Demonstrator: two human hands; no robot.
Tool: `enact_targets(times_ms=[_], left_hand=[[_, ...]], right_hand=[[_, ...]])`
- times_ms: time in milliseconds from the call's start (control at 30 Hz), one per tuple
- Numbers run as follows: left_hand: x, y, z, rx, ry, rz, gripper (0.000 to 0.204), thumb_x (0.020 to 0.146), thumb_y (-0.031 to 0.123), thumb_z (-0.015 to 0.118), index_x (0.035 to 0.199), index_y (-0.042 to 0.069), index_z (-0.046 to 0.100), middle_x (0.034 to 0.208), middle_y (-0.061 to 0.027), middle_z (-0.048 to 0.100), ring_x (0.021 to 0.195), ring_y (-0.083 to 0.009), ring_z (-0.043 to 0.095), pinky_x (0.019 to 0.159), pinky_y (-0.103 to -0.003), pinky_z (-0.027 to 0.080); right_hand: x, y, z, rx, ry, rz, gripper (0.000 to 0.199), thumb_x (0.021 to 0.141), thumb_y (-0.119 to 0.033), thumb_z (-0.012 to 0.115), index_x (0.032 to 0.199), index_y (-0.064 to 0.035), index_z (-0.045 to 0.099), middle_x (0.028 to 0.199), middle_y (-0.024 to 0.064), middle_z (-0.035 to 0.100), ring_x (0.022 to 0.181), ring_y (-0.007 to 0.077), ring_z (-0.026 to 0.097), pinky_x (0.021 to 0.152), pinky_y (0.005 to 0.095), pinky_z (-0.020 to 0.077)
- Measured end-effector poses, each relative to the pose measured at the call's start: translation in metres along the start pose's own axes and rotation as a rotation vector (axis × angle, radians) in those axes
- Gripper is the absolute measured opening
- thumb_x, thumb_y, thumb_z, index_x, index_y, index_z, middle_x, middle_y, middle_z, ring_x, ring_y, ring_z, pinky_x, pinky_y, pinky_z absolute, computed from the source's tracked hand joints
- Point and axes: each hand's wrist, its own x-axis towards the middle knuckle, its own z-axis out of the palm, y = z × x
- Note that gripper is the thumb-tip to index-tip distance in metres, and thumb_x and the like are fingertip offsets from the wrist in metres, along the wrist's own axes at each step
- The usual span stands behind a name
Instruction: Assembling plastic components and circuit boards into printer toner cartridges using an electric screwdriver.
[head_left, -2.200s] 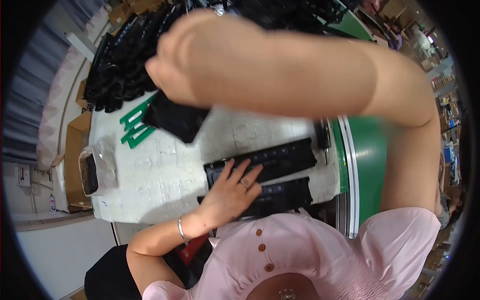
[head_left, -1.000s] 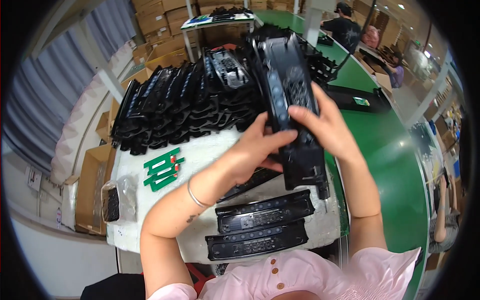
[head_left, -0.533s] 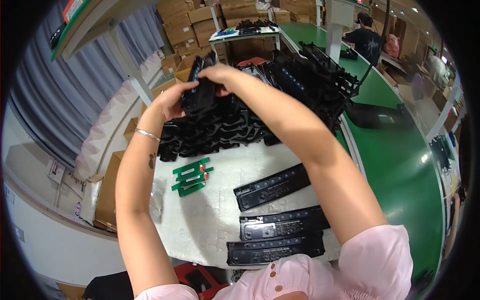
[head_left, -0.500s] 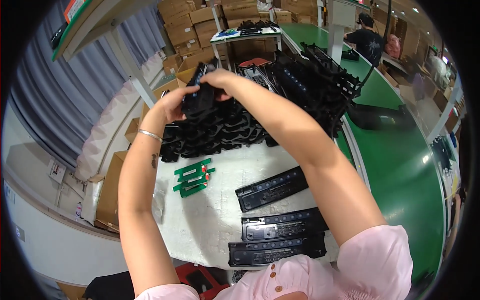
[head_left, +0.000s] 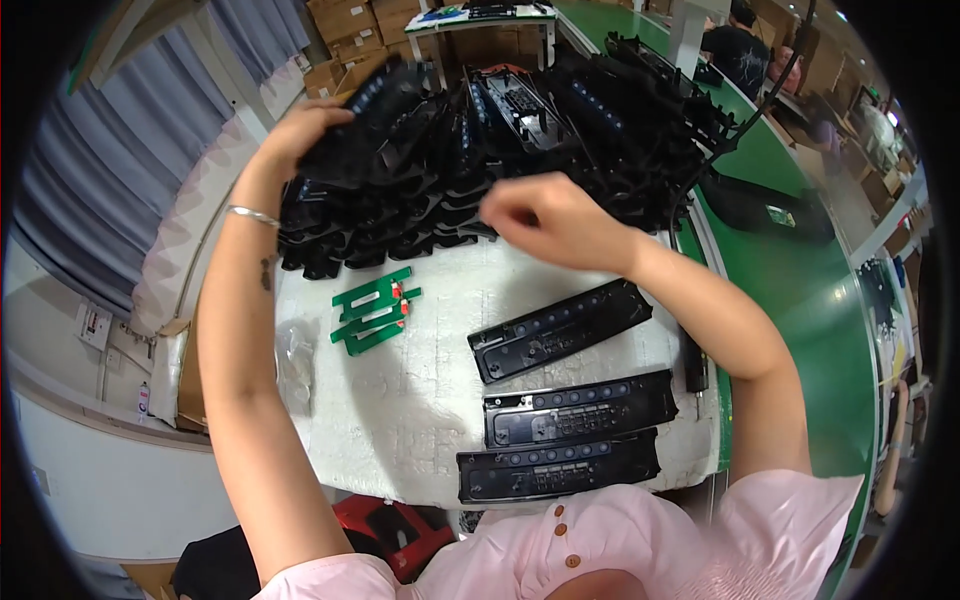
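Head view: we have the left hand (head_left: 300, 130) at the left edge of a black panel (head_left: 375, 105), which sits tilted at the left end of the stacked panels (head_left: 400, 220). Its fingertips touch that edge; we cannot tell whether they pinch it or only steady it. The right hand (head_left: 555, 220) is loosely curled in front of the stack, apparently holding nothing and touching no panel; blur hides whether its fingertips meet.

Nearer us on the tabletop (head_left: 440, 430) lie the upper loose panel (head_left: 560, 330), set askew, and the middle loose panel (head_left: 580, 408) and lower loose panel (head_left: 560, 468), close together. Green pieces (head_left: 375, 312) lie left of these.

Handling notes, our judgement: keep the left fingers on the edge until the panel sits stable, since the pile looks uneven and could slide. Match its slant to its neighbours, avoid dragging it across their row of round spots, and keep the right forearm clear of the loose panels.
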Motion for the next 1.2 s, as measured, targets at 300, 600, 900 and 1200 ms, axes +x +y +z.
enact_targets(times_ms=[300,600,900,1200], left_hand=[[-0.100,0.006,0.073,-0.164,-0.320,0.502,0.033,0.085,0.008,0.056,0.118,0.000,0.052,0.098,-0.0018,0.061,0.086,-0.0071,0.056,0.077,-0.020,0.045],[-0.101,-0.071,0.205,0.433,-0.518,0.892,0.028,0.081,0.005,0.055,0.109,0.003,0.058,0.086,-0.0108,0.060,0.077,-0.0228,0.055,0.073,-0.028,0.044],[-0.152,-0.088,0.203,0.549,-0.506,0.743,0.043,0.087,0.018,0.050,0.127,0.003,0.043,0.130,-0.0146,0.043,0.120,-0.0269,0.040,0.100,-0.033,0.030],[-0.215,-0.115,0.189,0.147,-0.303,0.269,0.059,0.094,0.035,0.031,0.138,-0.001,0.013,0.145,-0.0171,0.010,0.135,-0.0250,0.007,0.109,-0.033,0.006]], right_hand=[[-0.166,0.004,0.017,-0.193,-0.169,0.408,0.027,0.080,-0.008,0.056,0.106,-0.0016,0.055,0.099,0.0160,0.050,0.093,0.0323,0.049,0.083,0.0367,0.0405],[-0.189,-0.033,-0.013,-0.283,0.299,0.208,0.021,0.071,0.006,0.056,0.092,0.0015,0.058,0.087,0.0125,0.059,0.084,0.0302,0.056,0.071,0.0336,0.0469],[-0.228,0.002,-0.015,-0.177,0.380,0.646,0.041,0.090,-0.021,0.042,0.123,0.0016,0.043,0.128,0.0174,0.040,0.121,0.0291,0.037,0.100,0.0327,0.0291],[-0.215,0.001,0.016,0.156,0.423,0.756,0.050,0.091,-0.028,0.040,0.129,0.0047,0.034,0.135,0.0215,0.032,0.129,0.0299,0.028,0.105,0.0321,0.0202]])
